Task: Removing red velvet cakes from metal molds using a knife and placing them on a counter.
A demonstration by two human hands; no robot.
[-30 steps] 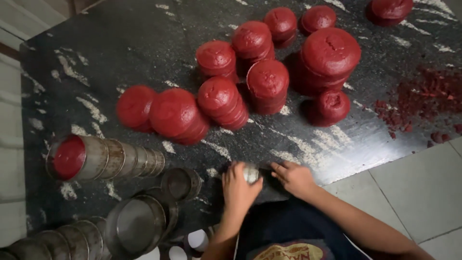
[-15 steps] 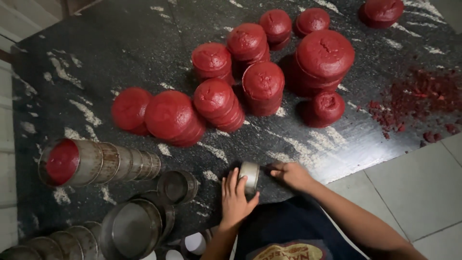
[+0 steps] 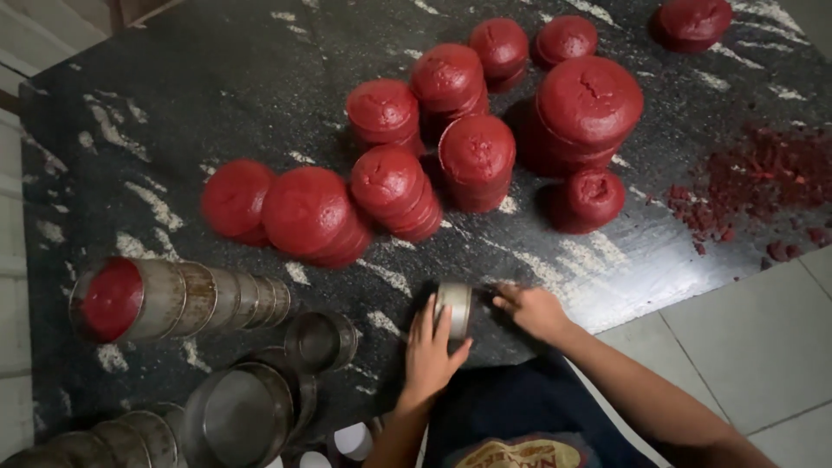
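dark speckled stone fills nearly the whole head view as a worktop [image 3: 217, 95], dusted with pale streaks, with light floor tiles [image 3: 763, 347] showing at four o'clock. at nine o'clock a row of nested metal cake tins [image 3: 199, 299] lies on its side, and the outermost one holds a red cake still in it [image 3: 111, 299]. at seven o'clock more empty round tins [image 3: 238, 416] sit stacked, with one small empty tin [image 3: 321, 341] just above them. across the middle, from ten to one o'clock, unmoulded red cakes [image 3: 386, 186] lie in leaning stacks, the largest stack [image 3: 588, 108] at one o'clock, and a single small cake [image 3: 592, 198] near it. at six o'clock the left hand [image 3: 431, 351] is wrapped around a small metal tin [image 3: 454, 308] standing on its edge at the near rim of the worktop, fingers closed on its wall. the right hand [image 3: 533, 310] is just beside it with fingertips at its open side; whether it grips the tin or only touches it i cannot tell, and what is inside the tin is hidden. a fair judgement: keeping the tin steady on its edge and working around the rim gently would spare a soft cake from cracking. at three o'clock red crumbs [image 3: 750, 186] lie scattered.
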